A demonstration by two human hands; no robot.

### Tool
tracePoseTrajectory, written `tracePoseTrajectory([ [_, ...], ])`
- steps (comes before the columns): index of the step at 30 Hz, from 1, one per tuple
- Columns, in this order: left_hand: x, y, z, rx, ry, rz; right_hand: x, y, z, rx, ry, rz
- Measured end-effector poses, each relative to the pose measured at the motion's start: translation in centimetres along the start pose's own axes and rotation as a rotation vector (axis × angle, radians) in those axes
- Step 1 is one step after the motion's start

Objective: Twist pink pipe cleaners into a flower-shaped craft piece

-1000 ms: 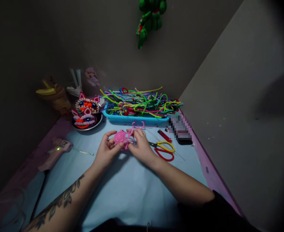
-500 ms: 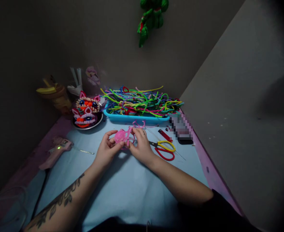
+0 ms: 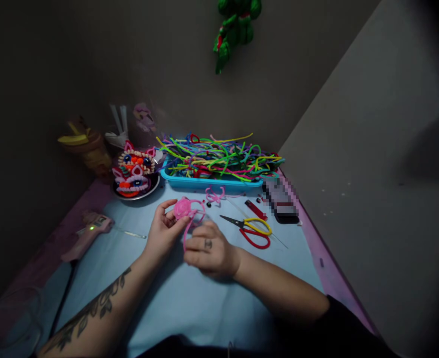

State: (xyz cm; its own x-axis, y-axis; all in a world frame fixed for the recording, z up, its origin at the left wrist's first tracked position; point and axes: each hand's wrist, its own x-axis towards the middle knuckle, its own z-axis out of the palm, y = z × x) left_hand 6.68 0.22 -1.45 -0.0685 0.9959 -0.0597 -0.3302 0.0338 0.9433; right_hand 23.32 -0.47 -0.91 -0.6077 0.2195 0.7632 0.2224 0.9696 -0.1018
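My left hand pinches a pink coiled pipe-cleaner piece between thumb and fingers, above the blue table cover. A loop and a loose strand of pink pipe cleaner run from its right side. My right hand, with a ring on one finger, is closed around the lower end of that strand, nearer to me. Its fingertips are partly hidden. Scissors with one yellow and one red handle lie a little right of my right hand. A bent pink pipe-cleaner bow rests behind the hands.
A blue tray heaped with coloured pipe cleaners stands at the back. Left are a metal bowl of pipe-cleaner animal heads and a pink glue gun with its cord. A phone and a small red tool lie right.
My right hand has moved from the pink piece down towards me, drawing a pink strand with it. My left hand still holds the piece, slightly more to the left.
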Motion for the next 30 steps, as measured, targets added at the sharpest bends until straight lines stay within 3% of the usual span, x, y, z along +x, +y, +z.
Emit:
tracePoseTrajectory([
  [2,0.0,0.0,0.0,-0.003,-0.001,0.003,0.6,-0.3,-0.2,0.095,0.011,-0.03],
  [3,0.0,0.0,0.0,-0.003,-0.008,0.004,0.7,-0.2,-0.2,0.135,0.044,0.021],
  [7,-0.2,-0.1,0.2,0.024,-0.037,0.024,0.7,0.8,-0.1,0.13,0.287,0.445],
  [9,-0.3,-0.2,0.3,0.03,-0.049,0.03,0.5,1.5,0.0,0.094,0.304,0.607],
  [11,-0.3,-0.2,0.3,0.027,-0.069,0.033,0.3,2.0,0.1,0.101,0.24,0.68],
  [17,-0.4,-0.4,0.2,0.017,-0.104,0.032,0.0,2.7,0.6,0.224,0.164,0.777],
  [24,-0.5,-0.6,0.2,0.026,-0.126,0.031,-0.2,3.0,1.2,0.308,0.237,0.889],
  [30,-0.5,-0.4,0.3,0.039,-0.12,0.054,0.0,2.4,1.0,0.157,0.227,0.768],
])
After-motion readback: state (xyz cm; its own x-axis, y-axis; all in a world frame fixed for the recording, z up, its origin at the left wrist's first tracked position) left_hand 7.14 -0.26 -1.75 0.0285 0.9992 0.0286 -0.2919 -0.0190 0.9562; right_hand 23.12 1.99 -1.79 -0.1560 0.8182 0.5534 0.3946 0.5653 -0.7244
